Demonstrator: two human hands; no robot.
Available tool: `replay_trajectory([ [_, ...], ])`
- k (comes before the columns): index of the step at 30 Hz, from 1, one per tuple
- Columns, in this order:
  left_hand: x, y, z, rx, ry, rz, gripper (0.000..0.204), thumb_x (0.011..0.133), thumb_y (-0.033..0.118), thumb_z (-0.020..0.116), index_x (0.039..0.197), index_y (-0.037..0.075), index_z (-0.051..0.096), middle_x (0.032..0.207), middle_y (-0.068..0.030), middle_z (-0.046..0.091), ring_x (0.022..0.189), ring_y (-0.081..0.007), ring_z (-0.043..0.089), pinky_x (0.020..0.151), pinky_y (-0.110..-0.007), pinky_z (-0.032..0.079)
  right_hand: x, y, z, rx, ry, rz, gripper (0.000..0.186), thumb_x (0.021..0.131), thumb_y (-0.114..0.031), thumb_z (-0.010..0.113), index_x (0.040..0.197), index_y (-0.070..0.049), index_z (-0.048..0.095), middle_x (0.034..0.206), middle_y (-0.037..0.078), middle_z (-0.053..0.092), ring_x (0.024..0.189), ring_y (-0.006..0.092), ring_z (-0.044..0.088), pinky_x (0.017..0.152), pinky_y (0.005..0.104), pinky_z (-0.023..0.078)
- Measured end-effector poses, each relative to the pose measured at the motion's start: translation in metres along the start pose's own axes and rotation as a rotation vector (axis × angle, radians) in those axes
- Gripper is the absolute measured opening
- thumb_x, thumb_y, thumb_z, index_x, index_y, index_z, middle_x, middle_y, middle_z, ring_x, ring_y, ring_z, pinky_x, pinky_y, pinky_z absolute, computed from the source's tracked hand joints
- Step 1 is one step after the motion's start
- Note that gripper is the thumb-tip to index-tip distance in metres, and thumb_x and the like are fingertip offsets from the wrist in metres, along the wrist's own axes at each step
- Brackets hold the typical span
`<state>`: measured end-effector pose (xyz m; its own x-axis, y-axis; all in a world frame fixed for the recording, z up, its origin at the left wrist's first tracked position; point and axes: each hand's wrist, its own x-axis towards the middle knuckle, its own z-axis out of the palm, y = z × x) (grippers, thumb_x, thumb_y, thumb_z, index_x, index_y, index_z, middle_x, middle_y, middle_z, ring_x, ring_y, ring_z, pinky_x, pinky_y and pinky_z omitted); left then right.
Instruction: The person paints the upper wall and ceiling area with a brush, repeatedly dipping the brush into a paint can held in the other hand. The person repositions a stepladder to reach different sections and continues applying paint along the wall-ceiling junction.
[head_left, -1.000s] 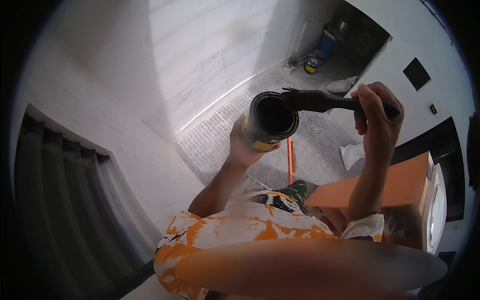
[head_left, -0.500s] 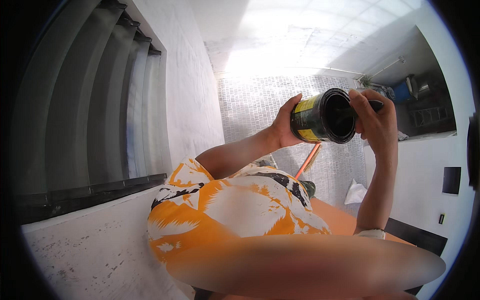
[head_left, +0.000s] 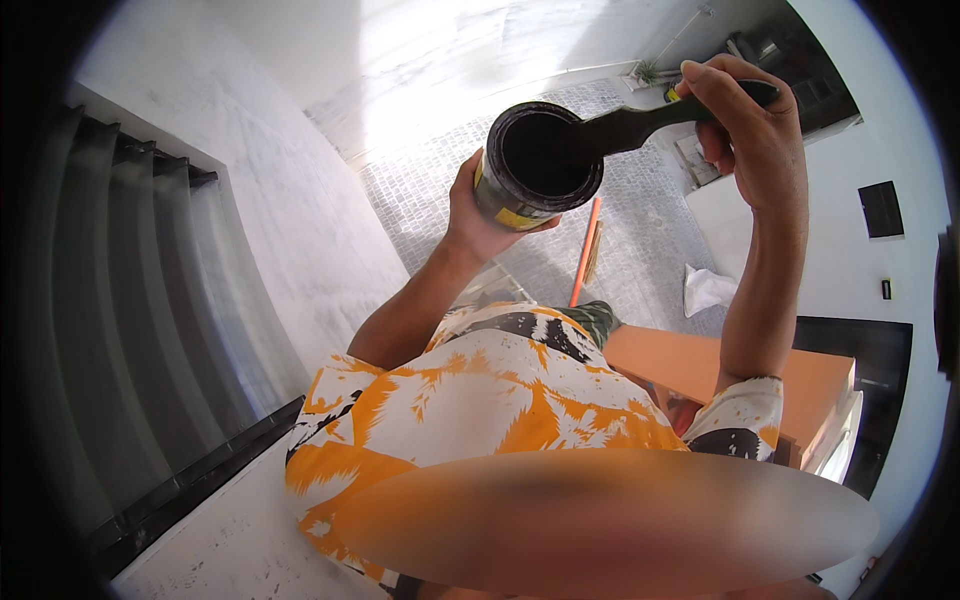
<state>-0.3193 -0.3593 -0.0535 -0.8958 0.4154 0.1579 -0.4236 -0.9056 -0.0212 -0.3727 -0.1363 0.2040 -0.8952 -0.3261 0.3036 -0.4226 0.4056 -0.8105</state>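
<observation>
- In the right hand [head_left: 768,142], narrow around the handle end: a dark, wide brush [head_left: 632,128], reaching across the right edge of the rim of a dark can [head_left: 502,197]; depth inside impossible to tell.
- In the left hand [head_left: 476,222], curved around the lower wall: the same can, raised above the paved floor [head_left: 655,240], mouth toward the camera.
- For the brush: probably light, stiff at handle, softer at bristles, perhaps slippery if wet; best to grip by the handle.
- For the can: probably rigid, heavier if full, level too dark to tell; best to support low, away from the coated-looking rim.
- Below, on the paved floor: an orange pole [head_left: 585,255]; near its right edge, a white bag [head_left: 706,292].
- Farther: at lower right, an orange cabinet [head_left: 715,360]; at left, a grey curtain [head_left: 130,330].
</observation>
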Motion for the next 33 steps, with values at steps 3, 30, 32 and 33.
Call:
replay_trajectory([
  [3, 0.002, -0.002, -0.001, 0.028, 0.053, 0.019, 0.07, 0.097, 0.065, 0.041, 0.147, 0.018, 0.052, 0.141, -0.0148, 0.059, 0.124, -0.0369, 0.061, 0.097, -0.061, 0.052, -0.002, -0.009, -0.008, -0.046, 0.037, -0.019, 0.025, 0.094, -0.031, 0.074, 0.089, -0.007, 0.079, 0.063, 0.002, 0.065, 0.043, 0.0059, 0.052, 0.038, 0.0221, 0.034],
  [30, -0.025, 0.025, 0.005, 0.056, 0.334, 0.013, 0.046, 0.1, 0.049, 0.043, 0.125, 0.017, 0.065, 0.123, -0.0126, 0.069, 0.108, -0.0364, 0.068, 0.08, -0.069, 0.053, 0.016, 0.01, 0.01, 0.119, -0.36, -0.092, 0.029, 0.061, -0.02, 0.067, 0.075, 0.004, 0.072, 0.059, 0.004, 0.057, 0.055, 0.0098, 0.046, 0.053, 0.0291, 0.033],
  [32, -0.028, 0.028, 0.002, 0.106, 0.399, 0.035, 0.048, 0.099, 0.05, 0.045, 0.126, 0.016, 0.065, 0.127, -0.0128, 0.069, 0.114, -0.0368, 0.066, 0.083, -0.069, 0.053, 0.012, 0.026, 0.029, 0.22, -0.366, -0.046, 0.024, 0.074, -0.019, 0.071, 0.079, 0.005, 0.073, 0.059, 0.003, 0.056, 0.055, 0.0094, 0.051, 0.053, 0.0281, 0.038],
  [33, -0.029, 0.029, 0.0, 0.124, 0.433, 0.059, 0.048, 0.099, 0.051, 0.046, 0.126, 0.016, 0.065, 0.127, -0.0129, 0.069, 0.115, -0.037, 0.066, 0.084, -0.069, 0.053, 0.012, 0.033, 0.035, 0.217, -0.359, 0.0, 0.023, 0.077, -0.018, 0.07, 0.078, 0.005, 0.072, 0.058, 0.003, 0.056, 0.052, 0.0085, 0.05, 0.051, 0.027, 0.038],
])
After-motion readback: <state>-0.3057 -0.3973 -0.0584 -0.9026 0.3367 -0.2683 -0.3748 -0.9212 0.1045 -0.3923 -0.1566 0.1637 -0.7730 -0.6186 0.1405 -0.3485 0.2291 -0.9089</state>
